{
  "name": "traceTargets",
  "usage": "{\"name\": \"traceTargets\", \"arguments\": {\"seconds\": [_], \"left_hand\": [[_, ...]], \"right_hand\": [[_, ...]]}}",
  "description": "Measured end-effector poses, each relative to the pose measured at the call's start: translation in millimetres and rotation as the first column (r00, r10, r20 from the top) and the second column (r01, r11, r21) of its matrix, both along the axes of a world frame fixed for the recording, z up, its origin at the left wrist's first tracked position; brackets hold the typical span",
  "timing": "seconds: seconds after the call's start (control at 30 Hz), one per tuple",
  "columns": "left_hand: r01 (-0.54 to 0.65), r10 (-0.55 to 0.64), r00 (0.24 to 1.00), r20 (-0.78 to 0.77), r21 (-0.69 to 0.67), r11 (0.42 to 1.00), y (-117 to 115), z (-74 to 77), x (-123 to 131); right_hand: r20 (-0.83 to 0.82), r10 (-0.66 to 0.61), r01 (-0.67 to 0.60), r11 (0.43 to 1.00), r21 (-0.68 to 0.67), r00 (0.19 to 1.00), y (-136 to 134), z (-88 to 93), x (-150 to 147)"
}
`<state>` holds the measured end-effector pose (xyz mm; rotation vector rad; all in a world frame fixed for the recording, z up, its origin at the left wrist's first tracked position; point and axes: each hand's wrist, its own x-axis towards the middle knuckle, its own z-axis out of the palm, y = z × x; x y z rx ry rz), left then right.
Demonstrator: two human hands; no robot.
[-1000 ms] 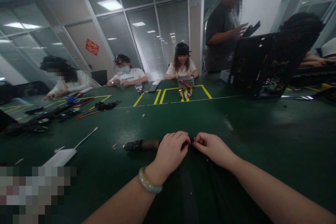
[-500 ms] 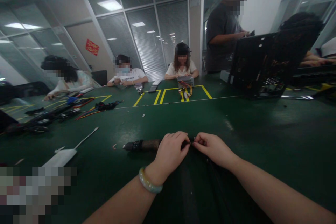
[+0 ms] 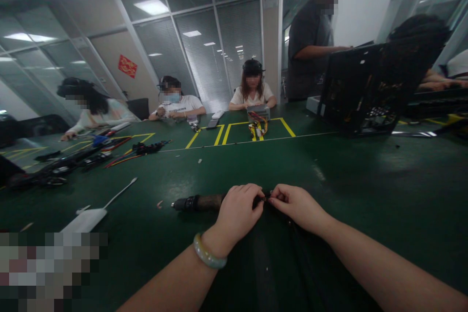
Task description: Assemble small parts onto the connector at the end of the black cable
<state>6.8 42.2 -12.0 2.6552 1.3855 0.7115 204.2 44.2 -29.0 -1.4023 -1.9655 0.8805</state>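
Observation:
A dark electric screwdriver lies on the green table, its tip pointing left and its right part hidden behind my left hand. The fingers of my left hand are curled and closed at a small dark piece too small to name. Close beside it on the right, my right hand pinches at the same spot, its thumb and forefinger together. A black cable runs from near my right hand down toward the table's near side. A greenish bangle circles my left wrist.
Black cables and parts lie at the left, above a white item with a thin stem. A black computer case stands at the back right. A power supply with coloured wires lies across the table. Several people are around the table.
My hands have barely moved and stay close together. Across the table at the back right, the standing person's arm has shifted slightly over the case.

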Motion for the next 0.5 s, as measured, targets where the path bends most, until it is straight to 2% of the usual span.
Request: {"name": "traceTargets", "arguments": {"seconds": [0.3,0.5], "left_hand": [[0.037,-0.037,0.999,-0.01,0.006,0.999,-0.9,2.9,0.2],[-0.009,0.009,1.0,-0.01,0.026,1.0,-0.2,0.2,0.1]], "right_hand": [[0.006,0.006,-0.007,1.0,0.012,1.0,-0.2,0.9,1.1],[0.0,0.003,-0.003,1.0,0.009,1.0,0.2,0.0,0.4]]}}
